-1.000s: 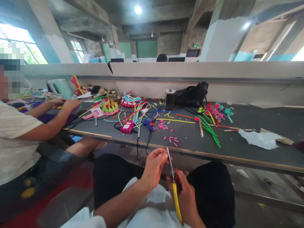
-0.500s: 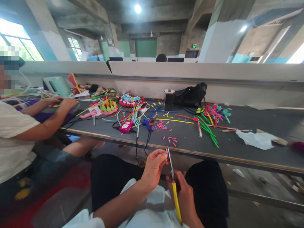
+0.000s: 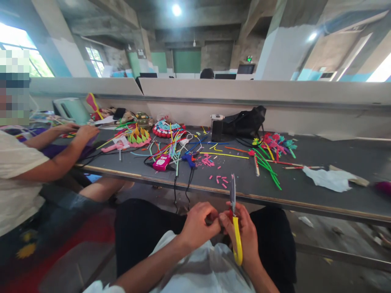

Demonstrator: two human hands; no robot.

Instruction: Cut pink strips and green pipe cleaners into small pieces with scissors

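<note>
Over my lap, my right hand [image 3: 244, 234] is closed round yellow-handled scissors [image 3: 235, 224], whose blades point up toward the table edge. My left hand [image 3: 200, 224] is closed beside it, its fingertips meeting the right hand's fingers and pinching something too small to make out. Small pink cut pieces [image 3: 220, 179] lie on the dark table [image 3: 305, 191] just beyond my hands.
A person sits at my left with both hands on the table [image 3: 82, 131]. Coloured stems and flowers [image 3: 271, 152], a pink device [image 3: 161, 162], a blue glue gun [image 3: 190, 158], cables, a black bag [image 3: 244, 122] and white paper [image 3: 331, 178] lie on the table.
My left hand dropped from the scissor blades to meet my right hand. The scissors moved right and now stand more upright.
</note>
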